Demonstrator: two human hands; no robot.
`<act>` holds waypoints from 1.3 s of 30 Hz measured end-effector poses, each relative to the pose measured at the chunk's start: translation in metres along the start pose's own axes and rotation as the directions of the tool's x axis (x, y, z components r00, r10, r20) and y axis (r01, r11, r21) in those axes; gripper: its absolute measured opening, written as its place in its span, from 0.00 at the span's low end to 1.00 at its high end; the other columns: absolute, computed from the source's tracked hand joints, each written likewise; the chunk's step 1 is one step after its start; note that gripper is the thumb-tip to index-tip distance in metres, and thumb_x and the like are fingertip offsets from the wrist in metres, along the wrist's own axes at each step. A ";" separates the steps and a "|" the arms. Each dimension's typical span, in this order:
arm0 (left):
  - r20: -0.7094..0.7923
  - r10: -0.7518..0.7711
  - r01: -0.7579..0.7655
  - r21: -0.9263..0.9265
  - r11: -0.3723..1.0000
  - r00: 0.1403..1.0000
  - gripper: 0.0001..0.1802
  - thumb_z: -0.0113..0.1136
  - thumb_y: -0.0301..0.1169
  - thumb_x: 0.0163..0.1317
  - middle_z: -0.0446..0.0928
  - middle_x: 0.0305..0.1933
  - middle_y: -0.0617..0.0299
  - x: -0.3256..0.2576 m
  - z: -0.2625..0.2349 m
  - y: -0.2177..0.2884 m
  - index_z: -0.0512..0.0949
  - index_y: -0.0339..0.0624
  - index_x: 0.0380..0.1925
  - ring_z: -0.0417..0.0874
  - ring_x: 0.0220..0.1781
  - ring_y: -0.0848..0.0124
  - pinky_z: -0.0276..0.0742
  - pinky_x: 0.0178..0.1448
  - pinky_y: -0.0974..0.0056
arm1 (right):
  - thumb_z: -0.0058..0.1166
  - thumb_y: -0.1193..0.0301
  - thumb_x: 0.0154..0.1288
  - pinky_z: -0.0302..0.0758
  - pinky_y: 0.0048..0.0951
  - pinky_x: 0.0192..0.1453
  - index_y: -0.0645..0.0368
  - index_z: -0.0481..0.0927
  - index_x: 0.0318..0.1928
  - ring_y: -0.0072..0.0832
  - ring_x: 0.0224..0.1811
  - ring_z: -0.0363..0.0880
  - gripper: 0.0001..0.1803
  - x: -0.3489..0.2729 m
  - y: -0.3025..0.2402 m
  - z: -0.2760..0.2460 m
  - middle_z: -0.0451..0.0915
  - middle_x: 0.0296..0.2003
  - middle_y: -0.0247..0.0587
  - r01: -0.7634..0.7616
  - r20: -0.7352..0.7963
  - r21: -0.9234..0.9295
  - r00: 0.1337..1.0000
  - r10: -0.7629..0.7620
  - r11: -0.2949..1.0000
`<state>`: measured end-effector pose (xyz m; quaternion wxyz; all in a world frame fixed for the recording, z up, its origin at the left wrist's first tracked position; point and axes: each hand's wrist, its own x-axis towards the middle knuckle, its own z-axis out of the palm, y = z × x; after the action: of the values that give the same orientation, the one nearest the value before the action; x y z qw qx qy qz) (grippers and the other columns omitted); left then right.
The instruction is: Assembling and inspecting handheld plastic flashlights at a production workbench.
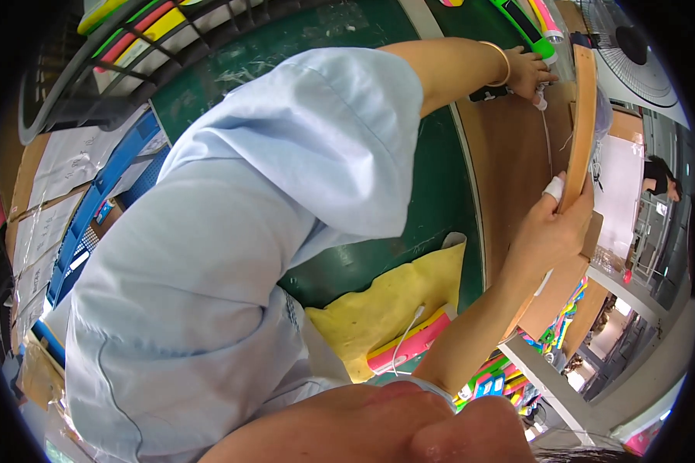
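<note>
My left hand (527,74), with a bangle at its wrist, reaches far out at the upper right. Its fingers are bent at the white end of a thin white cord (548,139), which runs down toward my other hand. Nearer, my right hand (556,228) is closed round the lower end of a long tan strip (583,123) that looks like wood. A white wrap covers its thumb tip, close to the cord. Under both hands lies a brown board or cardboard sheet (506,162). My right palm and part of its fingers are hidden.
A yellow cloth (371,297) and a pink device (409,343) with a white cable lie on the green table (432,177). A bright green device (525,31) is beyond my left hand, near a white fan (633,46). A dark basket (35,116) stands at the upper left.
</note>
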<state>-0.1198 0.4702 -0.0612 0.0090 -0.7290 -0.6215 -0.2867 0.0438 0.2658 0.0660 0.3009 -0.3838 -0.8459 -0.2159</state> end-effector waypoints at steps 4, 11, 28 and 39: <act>-0.013 0.052 -0.051 0.042 0.998 0.999 0.30 0.42 0.51 0.60 0.59 0.65 0.61 0.027 0.026 -0.039 0.58 0.59 0.63 0.55 0.68 0.60 0.50 0.68 0.49 | 0.53 0.71 0.59 0.72 0.43 0.40 0.64 0.73 0.47 0.48 0.35 0.75 0.16 0.008 -0.010 0.008 0.77 0.36 0.52 0.092 -0.021 0.067 0.996 -0.090 0.994; -0.033 -0.109 0.111 0.085 0.990 0.994 0.19 0.46 0.40 0.57 0.70 0.56 0.61 0.049 0.027 -0.042 0.75 0.55 0.49 0.68 0.60 0.58 0.62 0.60 0.51 | 0.56 0.74 0.57 0.74 0.35 0.31 0.66 0.74 0.45 0.42 0.31 0.77 0.15 0.009 -0.006 0.000 0.77 0.33 0.49 0.048 -0.039 0.040 0.998 -0.047 0.998; 0.060 0.461 -0.241 -0.790 0.564 0.885 0.16 0.58 0.33 0.50 0.71 0.50 0.56 -0.003 -0.012 -0.038 0.78 0.37 0.39 0.66 0.57 0.61 0.58 0.63 0.60 | 0.57 0.76 0.56 0.75 0.28 0.27 0.65 0.75 0.43 0.32 0.28 0.80 0.13 0.015 -0.009 0.001 0.80 0.31 0.43 0.077 -0.078 0.030 0.994 -0.074 0.997; 0.096 0.629 -0.627 -0.051 0.777 0.771 0.19 0.57 0.32 0.51 0.70 0.53 0.55 0.003 -0.003 -0.032 0.76 0.39 0.44 0.65 0.60 0.59 0.55 0.66 0.60 | 0.59 0.73 0.55 0.73 0.26 0.23 0.63 0.77 0.41 0.29 0.26 0.79 0.13 0.014 -0.013 0.001 0.80 0.31 0.39 0.021 -0.069 0.014 0.997 -0.020 1.000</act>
<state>-0.1498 0.4788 -0.0685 0.0648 -0.9090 -0.3398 -0.2326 0.0258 0.2652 0.0728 0.3306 -0.3650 -0.8405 -0.2260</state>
